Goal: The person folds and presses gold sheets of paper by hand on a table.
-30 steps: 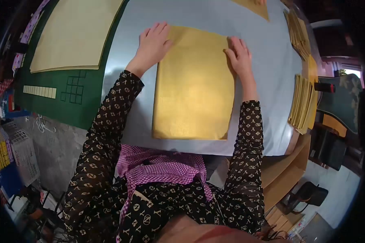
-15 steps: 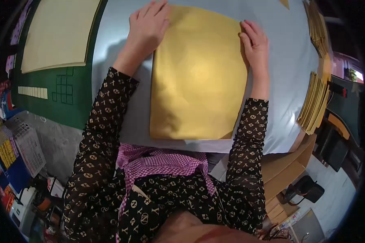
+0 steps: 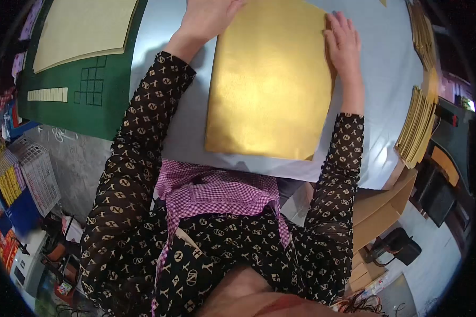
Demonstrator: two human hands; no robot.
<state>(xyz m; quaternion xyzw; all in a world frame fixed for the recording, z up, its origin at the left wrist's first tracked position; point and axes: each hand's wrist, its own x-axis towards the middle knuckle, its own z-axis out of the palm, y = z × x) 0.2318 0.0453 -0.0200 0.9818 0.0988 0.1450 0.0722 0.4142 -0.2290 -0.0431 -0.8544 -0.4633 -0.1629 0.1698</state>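
Note:
A large shiny gold sheet, perhaps a folder or envelope (image 3: 269, 90), lies flat in front of me on a pale blue-grey covering (image 3: 185, 127). My left hand (image 3: 209, 18) rests at its upper left corner; the top of that hand is cut off by the frame edge, and the fingers that show lie stretched over the sheet. Along the upper right edge of the gold sheet is my right hand (image 3: 346, 45), its fingers extended and slightly apart, touching the edge. Neither hand visibly grasps anything.
On the left, cream sheets (image 3: 84, 31) lie on a green mat (image 3: 98, 119) beside a strip of small pale pieces (image 3: 47, 94). Stacked gold-brown folded pieces (image 3: 415, 127) line the right table edge, above a cardboard box (image 3: 381, 211). A wire basket (image 3: 37, 174) stands lower left.
The view has shifted, so the table things and both hands appear higher and slightly to the right. The hands keep about the same places on the gold sheet, which still lies flat.

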